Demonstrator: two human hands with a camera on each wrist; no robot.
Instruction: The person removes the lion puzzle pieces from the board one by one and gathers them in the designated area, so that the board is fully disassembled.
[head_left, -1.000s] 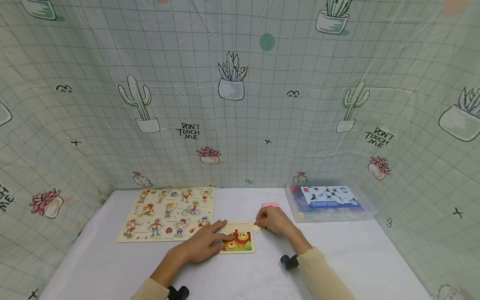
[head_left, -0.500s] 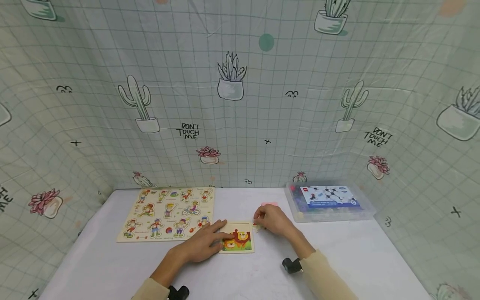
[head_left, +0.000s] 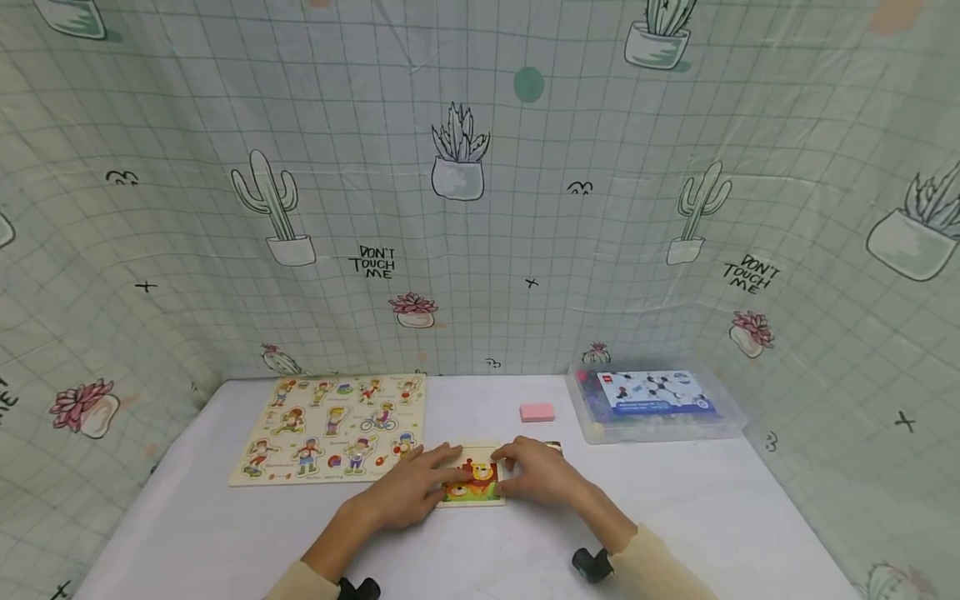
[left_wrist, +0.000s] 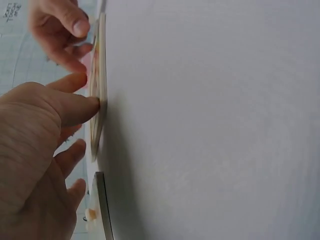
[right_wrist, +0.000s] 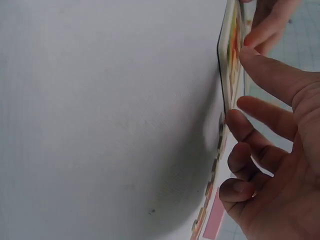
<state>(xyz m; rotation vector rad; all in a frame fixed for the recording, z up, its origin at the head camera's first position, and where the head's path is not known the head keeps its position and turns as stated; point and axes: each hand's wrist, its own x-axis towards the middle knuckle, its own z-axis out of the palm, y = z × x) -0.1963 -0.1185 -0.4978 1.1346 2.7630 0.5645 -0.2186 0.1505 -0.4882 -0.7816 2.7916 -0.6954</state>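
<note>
A small lion jigsaw puzzle (head_left: 480, 493) lies flat in its wooden frame at the front middle of the table. My left hand (head_left: 401, 492) rests at its left side, index finger stretched over the picture and thumb (left_wrist: 82, 107) at the board's near edge. My right hand (head_left: 543, 477) is at the right side, thumb (right_wrist: 270, 72) pressing on the picture and index fingertip by the frame's edge. No piece shows between those two fingers. Several loose puzzle pieces (right_wrist: 215, 167) lie beyond in the right wrist view, mostly hidden behind my right hand in the head view.
A larger wooden board (head_left: 322, 467) with sports figures lies at the left, reaching close to my left hand. A pink block (head_left: 537, 412) sits behind the puzzle. At the back right stands a clear plastic box (head_left: 660, 429) with a blue and white label. A patterned curtain rises behind the table.
My right hand has moved left and nearer, from the loose pieces onto the puzzle's right side, its thumb and index finger spreading. The pink block now shows fully. My left hand stays put.
</note>
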